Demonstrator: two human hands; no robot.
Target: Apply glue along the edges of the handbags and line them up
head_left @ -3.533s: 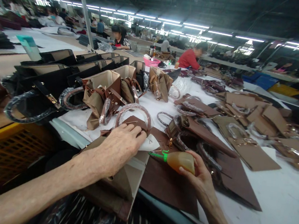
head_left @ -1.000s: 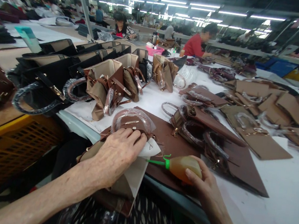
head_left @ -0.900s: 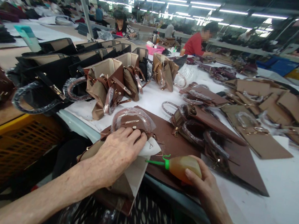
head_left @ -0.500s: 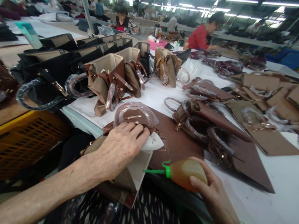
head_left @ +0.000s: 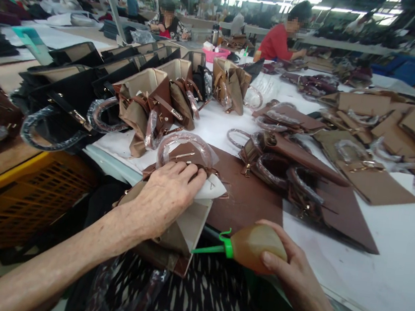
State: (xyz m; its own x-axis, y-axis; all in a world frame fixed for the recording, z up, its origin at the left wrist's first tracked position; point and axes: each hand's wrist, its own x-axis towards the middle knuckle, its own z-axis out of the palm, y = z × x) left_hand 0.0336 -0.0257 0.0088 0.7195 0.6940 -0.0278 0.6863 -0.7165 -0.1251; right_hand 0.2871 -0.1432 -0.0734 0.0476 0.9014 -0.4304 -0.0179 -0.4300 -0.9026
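Note:
A brown handbag (head_left: pixel 185 218) in the making rests tilted across my lap and the table edge. My left hand (head_left: pixel 173 191) is closed over its upper edge, fingers bent behind a white flap (head_left: pixel 214 187). One plastic-wrapped handle (head_left: pixel 190 141) arches above the fingers, and another wrapped handle (head_left: pixel 153 286) hangs below over my lap. In my right hand (head_left: pixel 289 259) is a soft squeeze bottle (head_left: pixel 257 246) of amber liquid, lying nearly level. Its green nozzle (head_left: pixel 209 249) points left, with the tip at the lower part of the bag's pale side edge.
A brown panel (head_left: pixel 247 200) lies beside the bag, with another brown handbag (head_left: pixel 284 169) on the table. Black bags (head_left: pixel 72 90) stand in a row at left, above a yellow crate (head_left: pixel 38 196). Tan pieces (head_left: pixel 364 163) lie at right. Co-workers sit across the table.
The bottle in my right hand has moved down along the bag's pale edge, its nozzle tip now nearer the lower corner. My left hand keeps its hold on the bag. The view has tilted slightly.

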